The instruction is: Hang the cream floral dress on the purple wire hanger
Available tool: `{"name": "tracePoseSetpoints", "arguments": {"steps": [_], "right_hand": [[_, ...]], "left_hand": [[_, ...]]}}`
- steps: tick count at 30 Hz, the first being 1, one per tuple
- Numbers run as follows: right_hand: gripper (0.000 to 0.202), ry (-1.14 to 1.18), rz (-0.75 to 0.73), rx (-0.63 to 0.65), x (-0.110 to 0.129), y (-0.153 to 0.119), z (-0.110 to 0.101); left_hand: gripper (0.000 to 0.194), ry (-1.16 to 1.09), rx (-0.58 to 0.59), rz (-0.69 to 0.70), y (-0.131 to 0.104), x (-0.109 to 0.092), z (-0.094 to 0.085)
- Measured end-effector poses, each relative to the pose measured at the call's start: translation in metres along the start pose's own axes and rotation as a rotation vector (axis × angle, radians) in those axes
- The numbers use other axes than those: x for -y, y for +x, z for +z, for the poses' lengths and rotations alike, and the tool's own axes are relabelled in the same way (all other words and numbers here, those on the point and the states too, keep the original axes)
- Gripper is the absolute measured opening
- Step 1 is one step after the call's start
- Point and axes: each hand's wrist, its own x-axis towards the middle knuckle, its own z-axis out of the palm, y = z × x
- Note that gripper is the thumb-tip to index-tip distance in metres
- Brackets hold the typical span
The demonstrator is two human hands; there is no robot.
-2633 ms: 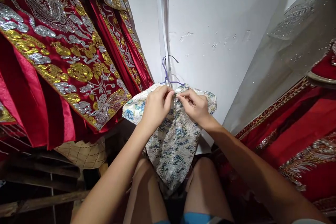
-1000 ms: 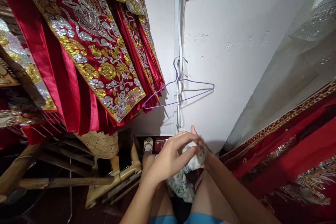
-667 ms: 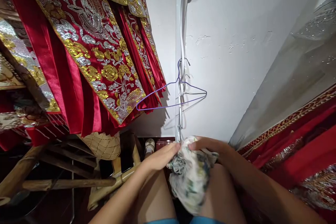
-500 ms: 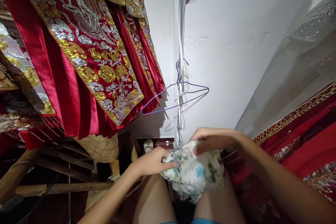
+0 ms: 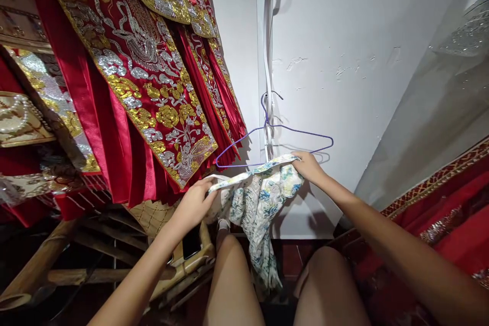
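A white cloth garment with a blue and green floral print hangs between my hands; I cannot tell what kind it is. My left hand pinches one end of its stretched upper edge. At the other end, my right hand grips the same band, higher up. Below the band the cloth falls in folds between my knees. Just behind the garment, a purple wire hanger hangs by its hook from a white strap. Part of the hanger's lower bar is hidden behind the cloth.
Red robes with gold and silver embroidery hang at the left. Below them stand a bamboo frame and a dark phone-like object. A white wall is ahead; red trimmed fabric hangs at the right.
The bunched garment has been lifted and spread, its upper edge now stretched between my hands. My hands have moved up and apart, close to the hanger.
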Motion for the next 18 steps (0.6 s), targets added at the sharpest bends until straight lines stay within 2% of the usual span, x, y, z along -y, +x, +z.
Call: {"name": "tracePoseSetpoints", "arguments": {"steps": [3,6,9,11,14,18], "right_hand": [[0.015,-0.013,0.021,-0.035,0.003,-0.019,-0.018],[0.015,0.012,0.05,-0.029,0.01,-0.033,-0.03],[0.015,0.112,0.052,0.036,0.02,-0.043,-0.029],[0.018,0.155,0.012,0.069,0.028,-0.051,-0.024],[0.046,0.106,-0.058,0.011,0.033,-0.063,-0.025],[0.098,0.071,-0.062,-0.306,0.02,-0.06,-0.052]], "left_hand": [[0.031,-0.199,-0.091,0.021,0.008,-0.001,-0.001],[0.028,-0.341,-0.147,0.027,0.022,-0.016,0.0],[0.026,-0.407,-0.263,0.099,0.049,-0.039,0.002],[0.031,-0.457,-0.284,0.191,0.07,-0.052,0.002],[0.032,-0.537,-0.157,0.205,0.096,-0.058,0.003],[0.017,-0.773,-0.069,0.04,0.104,-0.05,-0.002]]}}
